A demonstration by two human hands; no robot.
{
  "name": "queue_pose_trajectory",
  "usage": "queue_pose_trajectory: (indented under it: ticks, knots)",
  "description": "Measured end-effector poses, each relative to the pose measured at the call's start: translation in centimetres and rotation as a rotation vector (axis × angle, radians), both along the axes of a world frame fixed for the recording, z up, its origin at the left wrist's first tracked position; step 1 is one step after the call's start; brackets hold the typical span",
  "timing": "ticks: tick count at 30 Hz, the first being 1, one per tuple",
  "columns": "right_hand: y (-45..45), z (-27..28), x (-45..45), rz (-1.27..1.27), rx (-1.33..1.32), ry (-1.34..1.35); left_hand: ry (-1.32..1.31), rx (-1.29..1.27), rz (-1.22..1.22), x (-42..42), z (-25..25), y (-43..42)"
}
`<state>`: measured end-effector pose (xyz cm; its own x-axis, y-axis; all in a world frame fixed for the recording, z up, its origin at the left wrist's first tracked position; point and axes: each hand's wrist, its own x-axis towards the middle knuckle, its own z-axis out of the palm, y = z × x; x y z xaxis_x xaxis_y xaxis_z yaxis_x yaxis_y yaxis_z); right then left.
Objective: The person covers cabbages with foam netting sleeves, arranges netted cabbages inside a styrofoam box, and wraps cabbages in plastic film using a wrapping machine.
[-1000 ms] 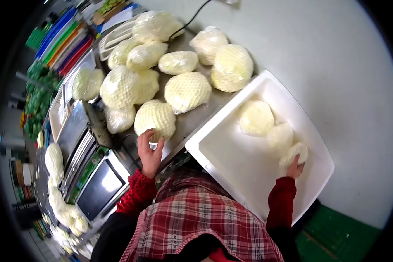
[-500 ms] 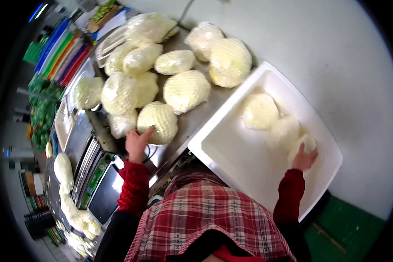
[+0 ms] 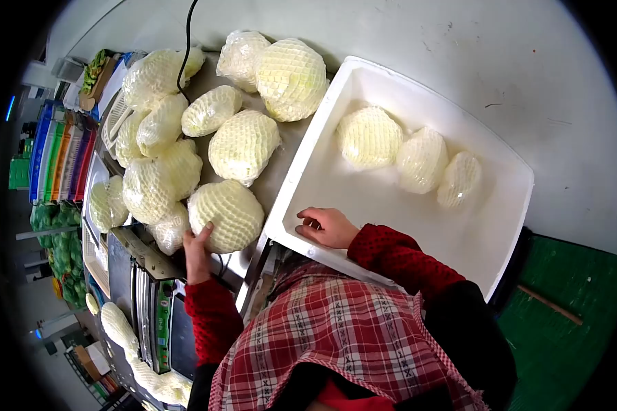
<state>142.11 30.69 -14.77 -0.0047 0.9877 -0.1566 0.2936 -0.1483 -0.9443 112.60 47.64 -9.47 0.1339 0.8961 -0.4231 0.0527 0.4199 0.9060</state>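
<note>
My left hand (image 3: 197,256) lies against the lower left side of a round cabbage (image 3: 227,218) in white foam netting, with its fingers apart. My right hand (image 3: 328,227) hovers over the near left rim of a white tub (image 3: 391,226), its fingers loosely curved and nothing between them. Inside the tub, a large wrapped cabbage (image 3: 369,138), a middle-sized wrapped one (image 3: 422,160) and a smaller, longer wrapped piece (image 3: 459,179) sit in a row along the far side. Another netted cabbage (image 3: 245,147) stands just beyond the one at my left hand.
Several more wrapped cabbages (image 3: 291,79) crowd the metal table, with a black cord (image 3: 187,55) hanging across them. Left of me are a wrapping machine (image 3: 147,250), coloured crates (image 3: 62,151) and green net sacks (image 3: 56,250). Green flooring (image 3: 562,342) shows at right.
My right hand has left the smallest wrapped piece in the tub and moved left to the near rim. My left hand stays at the same cabbage. The view has turned and shifted.
</note>
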Motion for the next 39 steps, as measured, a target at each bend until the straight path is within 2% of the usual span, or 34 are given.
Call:
queue_pose_trajectory:
  ticks: [2,4,6,7,9,11,12,13,14,15,16,17,18,19,21,22,24,25,27,28,30,32,33,34,35,36,39]
  knots:
    - [-0.1,0.4,0.2,-0.041,0.008,0.054,0.084,0.098,0.105,0.9,-0.9,-0.8]
    - [-0.8,1.2,0.8,-0.075,0.011,0.099,0.171,0.193,0.194,2.3,0.3,-1.7]
    - [-1.7,2.5,2.3,-0.136,-0.124,0.446,0.276,0.227,0.283,3.4,3.8,-2.6]
    - [-2.4,3.1,3.1,-0.137,-0.127,0.445,0.275,0.292,0.283,3.9,6.4,-3.6]
    - [-3.5,4.4,4.7,-0.183,-0.098,0.712,0.228,0.431,0.167,4.3,11.2,-4.7]
    - [-3.9,5.6,5.6,-0.155,-0.083,0.657,0.115,0.506,-0.116,7.7,16.2,-5.9]
    - [-3.7,6.1,5.9,-0.266,-0.068,0.801,0.167,0.504,-0.194,9.2,16.7,-6.0]
    - [-3.5,6.3,6.3,-0.378,-0.049,0.941,0.172,0.435,-0.23,11.6,16.4,-6.3]
    - [-3.7,5.6,7.0,-0.357,0.068,0.999,0.152,0.409,-0.328,13.9,15.4,-6.6]
    - [-3.7,5.5,7.1,-0.354,0.073,0.992,0.146,0.392,-0.521,16.0,13.6,-6.5]
    - [-3.7,5.5,7.3,-0.464,0.035,0.946,0.045,0.37,-0.559,17.9,10.4,-7.0]
    - [-3.9,5.4,7.4,-0.578,-0.007,0.9,0.148,0.41,-0.707,19.6,8.1,-7.3]
    - [-4.3,4.3,7.3,-0.583,-0.012,0.896,0.315,0.409,-0.822,20.6,5.8,-7.5]
    - [-4.7,2.2,7.2,-0.586,-0.149,0.902,0.365,0.314,-0.921,21.9,6.5,-8.0]
    - [-5.2,-0.9,7.4,-0.585,-0.42,0.908,0.652,0.538,-0.923,23.2,1.8,-8.3]
    - [-4.8,-1.1,7.3,-0.608,-0.541,0.865,0.651,0.538,-0.927,23.8,-0.4,-8.0]
    - [-3.8,-4.1,6.3,-0.645,-0.555,0.958,0.858,0.436,-0.938,24.8,-3.1,-7.6]
    - [-3.1,-5.9,6.0,-0.676,-0.565,1.048,0.863,0.441,-0.941,25.2,-2.5,-7.8]
    - [-2.6,-7.8,5.8,-0.738,-0.461,1.081,1.097,0.62,-1.148,25.5,-0.4,-8.9]
    - [-2.5,-8.4,6.3,-0.797,-0.512,0.989,1.103,0.625,-1.149,25.0,-0.4,-9.3]
    - [-2.0,-9.9,6.5,-0.855,-0.556,0.894,1.168,0.95,-1.339,24.0,-1.0,-9.9]
    - [-1.7,-10.8,5.4,-1.055,-0.457,0.642,1.121,0.899,-1.394,23.9,0.0,-9.1]
    - [-1.2,-10.8,6.0,-1.05,-0.453,0.634,1.069,0.842,-1.433,24.1,0.2,-8.7]
    - [-1.3,-10.7,6.1,-1.071,-0.227,0.478,1.065,0.826,-1.426,24.0,-1.0,-9.0]
    - [-1.5,-10.6,5.8,-1.081,-0.005,0.327,1.194,0.998,-1.396,23.3,-2.8,-9.4]
    - [-1.6,-10.8,5.5,-1.077,-0.013,0.325,1.322,1.181,-1.354,23.3,-2.9,-9.5]
    - [-1.3,-10.9,6.1,-1.019,-0.298,0.357,1.357,1.228,-1.45,24.5,-1.9,-9.2]
